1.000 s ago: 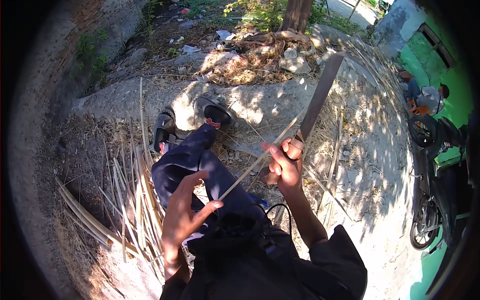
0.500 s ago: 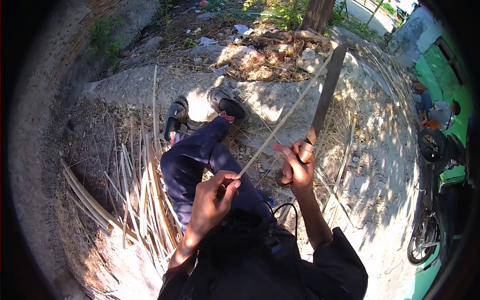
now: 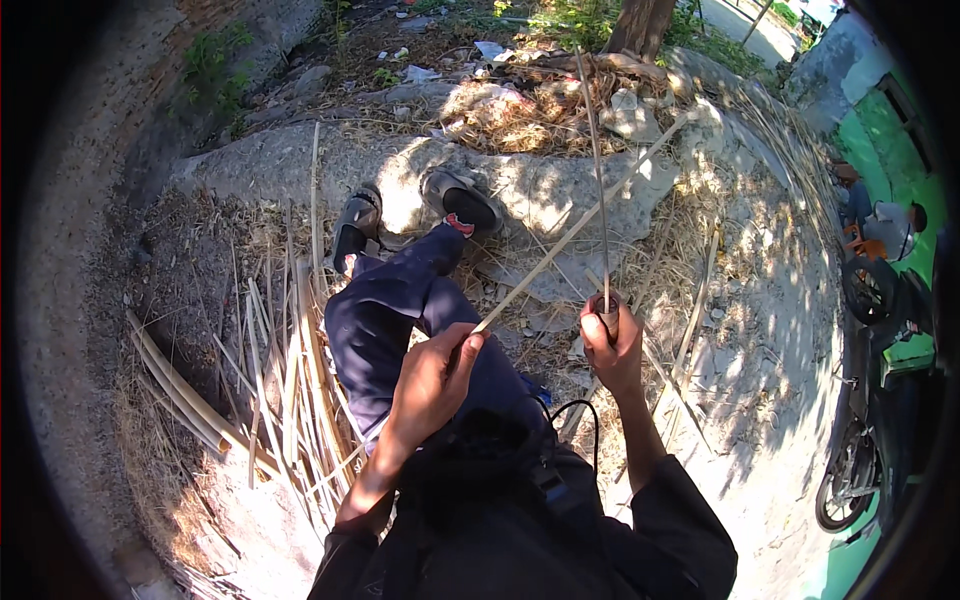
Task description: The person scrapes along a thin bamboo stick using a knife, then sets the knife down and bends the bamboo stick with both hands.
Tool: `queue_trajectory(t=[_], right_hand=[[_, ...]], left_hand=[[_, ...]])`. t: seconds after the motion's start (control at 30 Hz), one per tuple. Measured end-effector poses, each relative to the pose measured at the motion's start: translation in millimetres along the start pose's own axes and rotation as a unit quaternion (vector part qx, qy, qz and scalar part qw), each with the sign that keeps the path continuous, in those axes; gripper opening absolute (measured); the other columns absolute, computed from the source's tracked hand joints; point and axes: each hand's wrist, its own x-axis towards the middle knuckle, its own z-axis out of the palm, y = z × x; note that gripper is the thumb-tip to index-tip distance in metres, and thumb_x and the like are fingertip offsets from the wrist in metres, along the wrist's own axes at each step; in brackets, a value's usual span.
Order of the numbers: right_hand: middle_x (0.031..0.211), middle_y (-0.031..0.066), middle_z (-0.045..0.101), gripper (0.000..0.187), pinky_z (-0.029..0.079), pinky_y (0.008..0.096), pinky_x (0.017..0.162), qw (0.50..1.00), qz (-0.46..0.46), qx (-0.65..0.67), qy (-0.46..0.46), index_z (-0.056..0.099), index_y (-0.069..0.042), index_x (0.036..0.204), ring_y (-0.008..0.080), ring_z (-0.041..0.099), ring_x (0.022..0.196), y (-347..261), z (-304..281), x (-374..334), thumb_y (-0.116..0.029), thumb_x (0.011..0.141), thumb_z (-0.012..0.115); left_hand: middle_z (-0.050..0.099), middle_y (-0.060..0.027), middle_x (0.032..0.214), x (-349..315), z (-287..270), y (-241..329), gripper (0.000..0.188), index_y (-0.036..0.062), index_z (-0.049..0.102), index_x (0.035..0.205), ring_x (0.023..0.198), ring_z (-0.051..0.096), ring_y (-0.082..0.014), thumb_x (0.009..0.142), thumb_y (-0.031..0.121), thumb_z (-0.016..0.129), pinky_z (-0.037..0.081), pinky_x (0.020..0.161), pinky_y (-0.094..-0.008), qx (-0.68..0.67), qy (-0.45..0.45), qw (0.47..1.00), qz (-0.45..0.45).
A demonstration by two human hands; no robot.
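Note:
My left hand [image 3: 432, 382] is closed on the near end of a long, thin, pale strip [image 3: 556, 250], which looks like split bamboo and slants away to the upper right. In my right hand [image 3: 615, 348] is the handle of a machete, fingers wrapped round it. Its long blade [image 3: 601, 190] points away from me and shows nearly edge-on, a narrow dark line. Blade and strip cross in the picture; whether they touch I cannot tell. My dark-trousered legs [image 3: 375, 325] stretch out ahead, ending in dark shoes [image 3: 465, 203].
Several pale strips [image 3: 297, 390] lie heaped left of my legs, beside longer curved pieces [image 3: 180, 390]. A low rough ledge [image 3: 255, 165] runs past my feet, with litter and a tree trunk [image 3: 640, 30] beyond. At far right are a motorcycle [image 3: 850, 470] and a seated person [image 3: 888, 230].
My right hand has turned the machete from flat-on to nearly edge-on, and its tip has swung left across the strip. The strip's far end has shifted slightly right.

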Motion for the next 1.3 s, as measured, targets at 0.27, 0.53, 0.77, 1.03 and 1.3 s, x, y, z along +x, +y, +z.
queue_trajectory(t=[0.27, 0.53, 0.77, 1.03, 1.3], right_hand=[[0.065, 0.0122, 0.059, 0.039, 0.045, 0.0377, 0.057, 0.98, -0.018, -0.18, -0.089, 0.063, 0.0, 0.102, 0.0245, 0.058, 0.054, 40, 18, -4, -0.035, 0.096, 0.079], [0.066, 0.0171, 0.062, 0.047, 0.047, 0.0464, 0.058, 0.969, 0.033, -0.206, -0.128, 0.061, -0.002, 0.105, 0.0402, 0.067, 0.062, 99, 24, -32, -0.046, 0.099, 0.074], [0.07, 0.016, 0.063, 0.043, 0.048, 0.0435, 0.06, 0.965, 0.02, -0.23, -0.12, 0.062, -0.003, 0.108, 0.0361, 0.067, 0.062, 89, 17, -26, -0.042, 0.098, 0.075], [0.075, 0.018, 0.071, 0.053, 0.054, 0.0508, 0.064, 0.955, -0.015, -0.28, -0.1, 0.066, -0.006, 0.113, 0.0422, 0.073, 0.074, 69, 22, -20, -0.057, 0.098, 0.07], [0.071, 0.0137, 0.069, 0.048, 0.054, 0.0473, 0.061, 0.944, -0.063, -0.31, -0.09, 0.064, -0.005, 0.107, 0.0383, 0.072, 0.067, 57, 5, 6, -0.052, 0.097, 0.073]], left_hand=[[0.072, -0.0157, 0.074, 25, 19, -51, 0.023, 0.0049, 0.077, 0.098, 0.072, 0.072, -0.0369, 0.106, 0.021, 0.063, 0.055, 0.069, -0.0458, 0.147, -0.006, 0.988, 0.035], [0.073, -0.0178, 0.08, 42, 46, -83, 0.026, 0.0033, 0.069, 0.094, 0.08, 0.073, -0.0409, 0.107, 0.023, 0.058, 0.056, 0.074, -0.0502, 0.211, -0.096, 0.972, 0.025], [0.073, -0.0204, 0.082, 35, 55, -56, 0.027, 0.0008, 0.068, 0.097, 0.079, 0.072, -0.0432, 0.108, 0.024, 0.058, 0.054, 0.072, -0.0521, 0.213, -0.103, 0.972, -0.004], [0.068, -0.0235, 0.076, 20, 49, -56, 0.025, 0.0038, 0.063, 0.099, 0.075, 0.069, -0.047, 0.11, 0.025, 0.056, 0.051, 0.067, -0.0576, 0.159, -0.065, 0.984, 0.039], [0.065, -0.0219, 0.073, 12, 38, -46, 0.021, 0.0047, 0.058, 0.097, 0.07, 0.067, -0.045, 0.109, 0.022, 0.058, 0.05, 0.063, -0.0553, 0.188, -0.039, 0.977, 0.092]])
